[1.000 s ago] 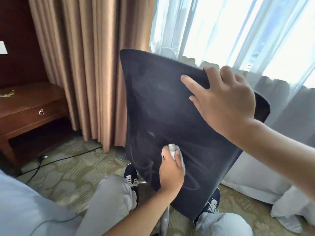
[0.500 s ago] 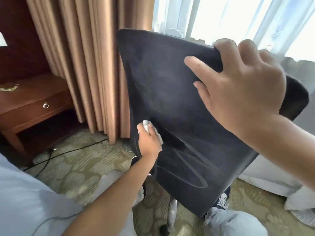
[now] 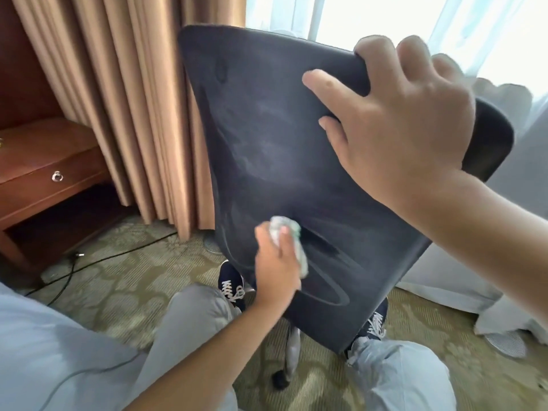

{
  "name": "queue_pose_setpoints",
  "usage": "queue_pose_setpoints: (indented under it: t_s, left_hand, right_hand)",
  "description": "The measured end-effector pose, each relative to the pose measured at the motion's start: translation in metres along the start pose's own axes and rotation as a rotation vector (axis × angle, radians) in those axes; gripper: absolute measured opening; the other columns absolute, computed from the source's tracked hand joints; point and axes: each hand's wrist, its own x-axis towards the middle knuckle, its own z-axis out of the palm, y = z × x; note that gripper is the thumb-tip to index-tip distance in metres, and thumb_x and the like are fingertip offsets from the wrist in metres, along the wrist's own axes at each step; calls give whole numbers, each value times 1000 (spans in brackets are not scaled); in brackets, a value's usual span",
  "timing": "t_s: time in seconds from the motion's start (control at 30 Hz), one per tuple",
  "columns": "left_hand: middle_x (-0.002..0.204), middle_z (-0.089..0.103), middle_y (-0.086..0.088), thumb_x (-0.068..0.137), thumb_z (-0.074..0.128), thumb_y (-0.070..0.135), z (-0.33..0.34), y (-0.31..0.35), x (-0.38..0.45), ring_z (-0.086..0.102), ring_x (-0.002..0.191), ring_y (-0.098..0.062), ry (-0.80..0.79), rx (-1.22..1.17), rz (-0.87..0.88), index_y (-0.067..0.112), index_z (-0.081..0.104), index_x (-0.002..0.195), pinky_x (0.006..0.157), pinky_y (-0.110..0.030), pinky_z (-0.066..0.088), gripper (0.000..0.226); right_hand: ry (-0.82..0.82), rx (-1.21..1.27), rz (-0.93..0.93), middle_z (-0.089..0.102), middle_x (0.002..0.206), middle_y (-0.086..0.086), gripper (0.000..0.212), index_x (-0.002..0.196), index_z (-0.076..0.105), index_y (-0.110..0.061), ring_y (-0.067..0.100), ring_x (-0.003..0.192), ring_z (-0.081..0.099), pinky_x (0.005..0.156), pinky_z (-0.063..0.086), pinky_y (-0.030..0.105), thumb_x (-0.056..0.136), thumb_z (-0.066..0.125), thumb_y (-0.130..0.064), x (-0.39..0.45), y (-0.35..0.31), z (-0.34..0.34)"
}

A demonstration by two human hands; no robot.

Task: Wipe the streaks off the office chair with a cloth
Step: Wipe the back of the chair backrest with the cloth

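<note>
The dark office chair back (image 3: 275, 137) fills the middle of the view, tilted toward me, with pale streaks and looping marks on its fabric. My left hand (image 3: 277, 265) presses a crumpled white-green cloth (image 3: 289, 235) against the lower middle of the back. A darker wiped stripe runs right of the cloth. My right hand (image 3: 403, 126) grips the chair's top edge, fingers curled over it and thumb on the front.
Brown curtains (image 3: 124, 99) hang left, with sheer white curtains (image 3: 522, 137) to the right. A wooden drawer table (image 3: 44, 167) stands at far left. A black cable (image 3: 98, 259) crosses the patterned carpet. My knees and shoes sit under the chair, beside its base leg (image 3: 292, 351).
My left hand with the cloth has slid from the chair's left edge back right toward the lower middle. My right hand keeps its hold on the top edge.
</note>
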Motion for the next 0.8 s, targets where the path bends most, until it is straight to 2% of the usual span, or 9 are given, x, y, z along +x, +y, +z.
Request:
queue_pose_setpoints:
  t_s: [0.07, 0.13, 0.2, 0.37, 0.47, 0.57, 0.63, 0.7, 0.8]
  left_hand:
    - [97, 66, 0, 111, 41, 40, -2, 7, 29, 69, 90, -27, 171, -6, -38, 20, 44, 125, 78, -38, 54, 25]
    - [104, 65, -3, 112, 39, 38, 9, 18, 38, 67, 95, -29, 196, -26, -71, 16, 43, 127, 79, -35, 51, 28]
    - [108, 65, -6, 112, 38, 38, 23, 22, 30, 67, 95, -30, 189, -4, -58, 18, 42, 124, 76, -35, 49, 24]
    - [107, 66, -2, 110, 38, 43, 42, 19, -26, 68, 93, -25, 14, 36, 69, 33, 39, 123, 79, -44, 57, 17]
    - [110, 67, 3, 106, 37, 51, 56, 29, -67, 67, 100, -21, -142, 62, 147, 31, 42, 130, 85, -43, 55, 31]
    - [111, 68, 3, 102, 32, 62, 50, 27, -68, 67, 101, -23, -225, 120, 220, 28, 44, 133, 86, -44, 55, 47]
    - [111, 69, 5, 103, 34, 62, 35, 23, -58, 68, 101, -20, -274, 164, 267, 29, 45, 133, 86, -43, 54, 45]
    - [104, 68, 8, 107, 42, 50, 17, 26, -43, 68, 95, -14, -204, 89, 212, 32, 46, 127, 83, -39, 55, 28]
    - [100, 64, 7, 111, 43, 38, 5, 31, -2, 67, 96, -18, 133, -86, -26, 21, 44, 130, 80, -33, 50, 26]
  right_hand:
    - [-19, -7, 8, 63, 112, 10, 34, 127, 58, -33, 34, 90, 60, 67, 44, 39, 94, 62, -24, 2, -3, 1]
    - [-32, 10, 23, 62, 112, 11, 36, 126, 58, -33, 35, 92, 60, 67, 45, 40, 92, 65, -22, 5, -4, 3]
    - [-25, 12, 47, 62, 110, 10, 39, 122, 58, -32, 35, 89, 58, 65, 39, 39, 86, 68, -19, 5, -3, 4]
    - [31, -43, 71, 65, 107, 5, 39, 114, 64, -34, 29, 86, 61, 67, 27, 34, 78, 74, -23, 8, -7, 7]
    - [30, -31, 90, 65, 107, 4, 41, 114, 64, -35, 29, 86, 61, 67, 28, 34, 77, 75, -22, 9, -8, 8]
    - [10, -4, 73, 64, 110, 6, 47, 120, 60, -35, 32, 87, 60, 65, 31, 36, 78, 74, -20, 4, -1, 7]
    - [2, -2, 60, 64, 110, 6, 46, 121, 60, -35, 31, 87, 60, 65, 35, 36, 80, 74, -22, 3, 1, 6]
    - [-1, -3, 58, 65, 109, 5, 43, 121, 61, -36, 29, 87, 61, 65, 36, 35, 82, 74, -24, 4, 0, 4]
    - [7, -10, 55, 66, 107, 4, 40, 120, 63, -37, 28, 87, 62, 65, 43, 34, 83, 75, -28, 4, -4, 3]
